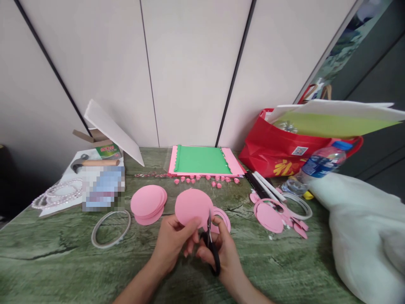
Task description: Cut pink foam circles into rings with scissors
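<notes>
My left hand [172,242] pinches the lower edge of a pink paper disc [192,206] held upright above the green marbled table [63,261]. My right hand [221,253] grips small black-handled scissors [211,245], whose blades point up into the disc's right edge. A curled pink paper strip [224,217] hangs just right of the blades. Both hands are closed around what they hold.
A stack of pink discs [148,202] and a tape ring [110,228] lie to the left. Pink and green sheets [202,160] sit at the back with small pink paper roses [209,180]. Pink scraps [272,215], a red bag [278,147], a water bottle [319,164] and white cloth [363,223] occupy the right.
</notes>
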Demonstrator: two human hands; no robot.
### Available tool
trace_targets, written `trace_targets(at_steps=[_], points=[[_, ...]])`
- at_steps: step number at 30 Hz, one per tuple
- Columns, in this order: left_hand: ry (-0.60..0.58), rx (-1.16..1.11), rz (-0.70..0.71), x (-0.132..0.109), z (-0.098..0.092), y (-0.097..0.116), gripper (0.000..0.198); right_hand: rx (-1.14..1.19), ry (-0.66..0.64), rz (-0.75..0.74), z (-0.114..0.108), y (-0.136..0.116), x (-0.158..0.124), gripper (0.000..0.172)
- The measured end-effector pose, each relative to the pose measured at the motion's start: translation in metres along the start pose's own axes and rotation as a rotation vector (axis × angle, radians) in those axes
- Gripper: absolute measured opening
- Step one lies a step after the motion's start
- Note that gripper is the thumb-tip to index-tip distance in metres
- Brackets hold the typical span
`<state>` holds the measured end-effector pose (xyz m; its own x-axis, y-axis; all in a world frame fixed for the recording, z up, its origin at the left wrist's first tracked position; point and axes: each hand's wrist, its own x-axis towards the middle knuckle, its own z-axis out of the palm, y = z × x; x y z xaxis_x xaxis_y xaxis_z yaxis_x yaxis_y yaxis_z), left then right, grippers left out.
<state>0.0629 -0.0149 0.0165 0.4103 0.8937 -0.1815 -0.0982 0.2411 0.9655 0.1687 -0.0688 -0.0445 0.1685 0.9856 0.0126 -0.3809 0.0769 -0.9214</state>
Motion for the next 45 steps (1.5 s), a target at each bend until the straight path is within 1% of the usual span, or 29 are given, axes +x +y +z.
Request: trace_targets(at_steps=[3, 7, 13, 18, 22, 25, 30, 35, 39, 42, 45], points=[[0.034, 0.044, -0.021, 0.0, -0.001, 0.0, 0.033, -0.003, 0.013, -0.032, 0.0, 0.001, 0.0, 0.075], [0.012, 0.074, -0.033, -0.001, 0.0, 0.001, 0.034, -0.032, 0.023, -0.102, 0.0, -0.005, 0.001, 0.074], [0.008, 0.066, -0.011, -0.001, 0.001, 0.001, 0.033, -0.041, 0.026, -0.106, 0.0, -0.008, 0.001, 0.077], [0.041, 0.054, 0.0, -0.001, 0.0, 0.001, 0.026, -0.027, 0.03, -0.09, 0.001, -0.008, 0.001, 0.078], [0.034, 0.062, 0.008, -0.001, 0.0, 0.0, 0.027, -0.036, 0.033, -0.087, 0.002, -0.01, 0.001, 0.077], [0.051, 0.054, 0.012, -0.001, 0.0, 0.0, 0.027, -0.044, 0.052, -0.08, 0.002, -0.009, 0.001, 0.077], [0.064, 0.053, 0.026, 0.0, 0.0, 0.001, 0.026, -0.043, 0.084, -0.056, 0.0, -0.007, 0.001, 0.08], [0.07, 0.055, 0.041, 0.0, -0.001, 0.001, 0.026, -0.015, 0.092, -0.021, 0.001, -0.009, 0.0, 0.07], [0.062, 0.059, 0.06, 0.0, -0.001, 0.002, 0.026, -0.008, 0.087, -0.022, 0.002, -0.013, 0.0, 0.072], [0.066, 0.06, 0.078, 0.0, -0.001, 0.003, 0.027, 0.021, 0.113, 0.02, 0.004, -0.015, 0.0, 0.074], [0.047, 0.028, 0.089, 0.0, -0.001, 0.003, 0.029, 0.068, 0.116, 0.078, 0.005, -0.014, 0.0, 0.069]])
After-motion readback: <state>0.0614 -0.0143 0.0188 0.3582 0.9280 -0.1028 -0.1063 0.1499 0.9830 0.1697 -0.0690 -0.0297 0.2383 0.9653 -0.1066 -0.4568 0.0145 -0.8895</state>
